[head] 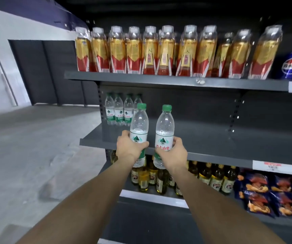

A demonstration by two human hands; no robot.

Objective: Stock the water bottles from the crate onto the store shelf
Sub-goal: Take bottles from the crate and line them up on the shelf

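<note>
So both hands are loaded up here: the left hand [129,147] has its fingers wrapped around the label band of one water bottle [139,127], and the right hand [174,152] grips a second water bottle [165,131] the same way, thumb curled over the label. Both bottles are upright with green caps on top, held just in front of the near edge of the middle shelf [212,138], not set down yet. A short row of matching stocked bottles [118,111] sits at the far left of that shelf, with lots of bare shelf to the right. The crate isn't in view. Handling-wise, I'd guess these are full, so a bit hefty for one hand each, and thin clear plastic tends to flex and get slick if you squeeze hard. Mid-body at the label looks like the sensible grab spot: it keeps them balanced and lets the base land flat.
</note>
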